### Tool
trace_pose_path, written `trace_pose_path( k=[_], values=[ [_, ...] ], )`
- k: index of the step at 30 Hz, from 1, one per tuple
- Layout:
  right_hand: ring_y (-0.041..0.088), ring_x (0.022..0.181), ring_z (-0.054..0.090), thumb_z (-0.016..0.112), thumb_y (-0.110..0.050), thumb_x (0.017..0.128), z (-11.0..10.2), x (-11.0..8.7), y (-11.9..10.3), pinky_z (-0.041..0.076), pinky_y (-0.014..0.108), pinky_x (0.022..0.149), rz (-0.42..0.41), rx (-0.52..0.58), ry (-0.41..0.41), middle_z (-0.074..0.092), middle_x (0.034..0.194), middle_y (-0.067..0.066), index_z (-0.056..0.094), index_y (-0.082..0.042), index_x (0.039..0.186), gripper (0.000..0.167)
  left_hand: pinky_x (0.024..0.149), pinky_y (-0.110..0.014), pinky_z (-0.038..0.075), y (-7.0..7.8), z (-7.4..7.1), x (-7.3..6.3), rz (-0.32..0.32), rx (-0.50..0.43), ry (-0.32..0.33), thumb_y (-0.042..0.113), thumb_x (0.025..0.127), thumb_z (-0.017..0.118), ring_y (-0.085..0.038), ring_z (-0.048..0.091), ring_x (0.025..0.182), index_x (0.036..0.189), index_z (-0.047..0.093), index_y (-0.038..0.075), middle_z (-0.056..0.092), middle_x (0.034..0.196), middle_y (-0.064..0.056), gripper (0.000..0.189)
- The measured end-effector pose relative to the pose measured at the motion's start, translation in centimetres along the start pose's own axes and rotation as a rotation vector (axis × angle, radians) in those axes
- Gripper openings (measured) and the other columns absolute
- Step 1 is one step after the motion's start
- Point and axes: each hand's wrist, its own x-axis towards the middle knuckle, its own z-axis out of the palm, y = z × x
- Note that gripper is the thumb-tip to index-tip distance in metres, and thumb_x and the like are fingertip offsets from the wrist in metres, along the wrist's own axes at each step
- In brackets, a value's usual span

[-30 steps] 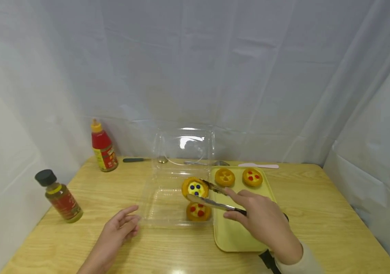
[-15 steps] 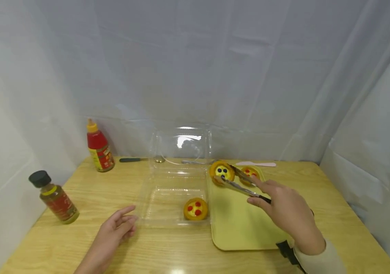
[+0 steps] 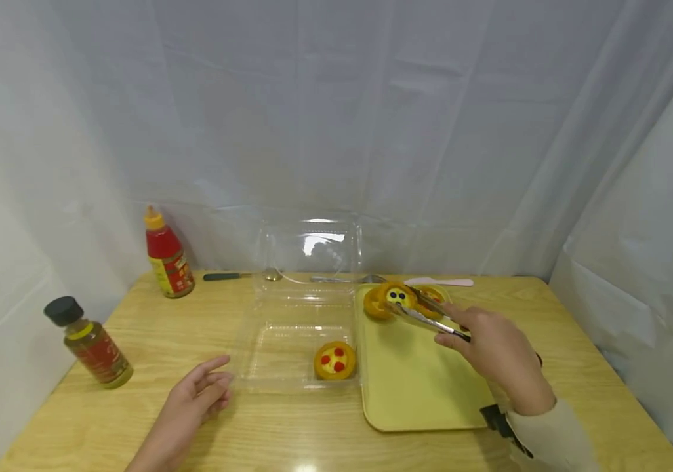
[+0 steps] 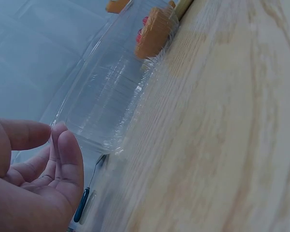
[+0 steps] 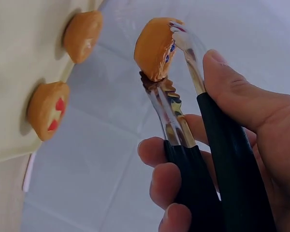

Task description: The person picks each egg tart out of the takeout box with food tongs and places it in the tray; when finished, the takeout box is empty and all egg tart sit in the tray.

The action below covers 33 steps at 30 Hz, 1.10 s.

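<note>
My right hand (image 3: pixel 504 357) grips black-handled metal tongs (image 5: pixel 203 145). Between the tong tips is a toy egg tart (image 5: pixel 152 48) with blue berries on yellow filling. In the right wrist view it appears apart from the yellow tray (image 3: pixel 425 387); in the head view it overlaps a plain tart (image 3: pixel 375 305) and a red-topped tart (image 3: pixel 433 296) at the tray's far end. My left hand (image 3: pixel 189 406) has loosely bent fingers, fingertips right by the left rim of the clear plastic clamshell box (image 3: pixel 271 354). Inside that box, at front right, lies another red-topped tart (image 3: pixel 334 360).
A red sauce bottle (image 3: pixel 168 255) and a dark-capped bottle (image 3: pixel 91 344) stand at left. Along the back lie a dark-handled spoon (image 3: pixel 224 276), a metal utensil (image 3: pixel 330 280) and a pale pink knife (image 3: pixel 448 282). The box's raised lid (image 3: pixel 309 252) leans back near the curtain.
My right hand has carried the blueberry tart in the tongs from over the box to over the tray's far end, at right. The left hand stays by the box.
</note>
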Motion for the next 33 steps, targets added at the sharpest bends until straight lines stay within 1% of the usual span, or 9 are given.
trace_pose_path(
  k=[4,8,11,14,18,20,23,25,33],
  values=[
    [0.021,0.073,0.064,0.064,-0.058,0.086,0.7,0.6,0.1,0.048,0.035,0.054,0.023,-0.011,-0.092,0.07,0.111,0.012,0.057,-0.017,0.141,0.069,0.087,-0.03,0.055,0.0,0.0,0.1,-0.003,-0.006,-0.004,0.014,0.103,0.053,-0.021,0.059,0.101,0.15,0.037,0.008,0.056,0.122,-0.014,0.049],
    [0.013,0.052,0.042,0.067,-0.056,0.085,1.4,1.0,-0.1,0.035,0.03,0.046,0.063,0.008,-0.18,0.067,0.087,0.01,0.057,-0.017,0.141,0.069,0.087,-0.03,0.055,0.1,-0.1,0.0,-0.002,-0.004,-0.005,0.016,0.104,0.054,-0.021,0.058,0.101,0.15,0.037,0.008,0.056,0.122,-0.014,0.05],
    [0.014,0.05,0.037,0.069,-0.053,0.086,1.9,1.2,-0.3,0.032,0.03,0.045,0.078,0.014,-0.228,0.061,0.073,0.006,0.057,-0.016,0.141,0.067,0.087,-0.031,0.055,0.1,0.0,0.0,-0.002,0.001,-0.002,0.017,0.103,0.054,-0.022,0.058,0.101,0.149,0.037,0.009,0.055,0.122,-0.014,0.05],
    [0.014,0.051,0.039,0.07,-0.051,0.086,2.4,1.3,-0.4,0.033,0.03,0.045,0.076,0.004,-0.259,0.063,0.075,0.004,0.058,-0.017,0.14,0.066,0.086,-0.031,0.055,0.1,0.0,0.0,-0.003,0.006,-0.001,0.017,0.103,0.054,-0.022,0.058,0.101,0.149,0.037,0.008,0.055,0.121,-0.014,0.05],
    [0.013,0.051,0.04,0.072,-0.048,0.086,3.0,1.4,-0.6,0.033,0.03,0.045,0.073,0.004,-0.286,0.068,0.084,0.007,0.058,-0.016,0.14,0.064,0.086,-0.031,0.055,0.2,0.0,-0.1,-0.006,0.007,0.0,0.015,0.103,0.054,-0.022,0.058,0.101,0.149,0.037,0.008,0.055,0.121,-0.014,0.049],
    [0.012,0.049,0.036,0.072,-0.045,0.087,3.2,1.4,-0.7,0.032,0.03,0.045,0.076,0.009,-0.298,0.065,0.077,0.005,0.058,-0.015,0.14,0.063,0.086,-0.031,0.055,0.2,0.0,-0.1,-0.008,0.006,-0.002,0.015,0.104,0.053,-0.022,0.058,0.1,0.149,0.037,0.008,0.055,0.121,-0.014,0.049],
    [0.011,0.046,0.029,0.073,-0.043,0.088,3.5,1.3,-0.8,0.029,0.028,0.043,0.083,0.016,-0.313,0.05,0.06,-0.002,0.057,-0.014,0.14,0.062,0.086,-0.031,0.055,0.2,0.0,0.0,-0.005,0.008,-0.003,0.016,0.104,0.054,-0.021,0.058,0.1,0.149,0.037,0.008,0.055,0.121,-0.014,0.05],
    [0.011,0.045,0.027,0.073,-0.042,0.088,3.6,1.3,-0.8,0.028,0.028,0.043,0.083,0.018,-0.311,0.047,0.058,-0.003,0.058,-0.013,0.14,0.061,0.087,-0.03,0.054,0.2,0.0,0.0,-0.006,0.007,-0.004,0.017,0.104,0.054,-0.022,0.058,0.101,0.149,0.037,0.009,0.055,0.121,-0.014,0.05],
    [0.012,0.047,0.03,0.075,-0.046,0.085,3.8,1.3,-0.8,0.03,0.028,0.045,0.107,0.036,-0.325,0.048,0.06,-0.002,0.056,-0.014,0.141,0.067,0.087,-0.031,0.054,0.2,0.0,0.0,-0.002,0.004,-0.008,0.018,0.103,0.054,-0.022,0.058,0.101,0.15,0.037,0.009,0.054,0.122,-0.015,0.05]
  ],
)
